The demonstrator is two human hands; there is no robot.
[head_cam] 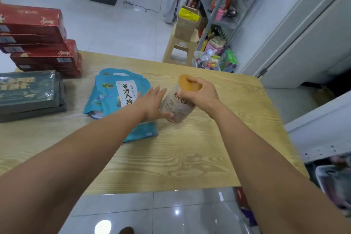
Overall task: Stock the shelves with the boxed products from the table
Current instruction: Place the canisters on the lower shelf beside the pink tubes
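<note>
Beige cylindrical canister w/ tan lid (178,104) sits tilted over the wood-grain worktop (190,157), beside blue foil pouches (112,91). Right hand (201,91) curls its fingers (191,80) round the lid; left hand (153,102), fingers straight, props the side. Prob. rigid, smooth, fairly heavy; lid may pop, so support the base.

Both hands hold a tilted canister (179,103): right (199,91) gripping its lid, left (154,103) flat against its side.

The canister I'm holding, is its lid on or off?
On. The tan lid caps the canister, with the right hand gripping it from above and the left hand against its side.
</note>
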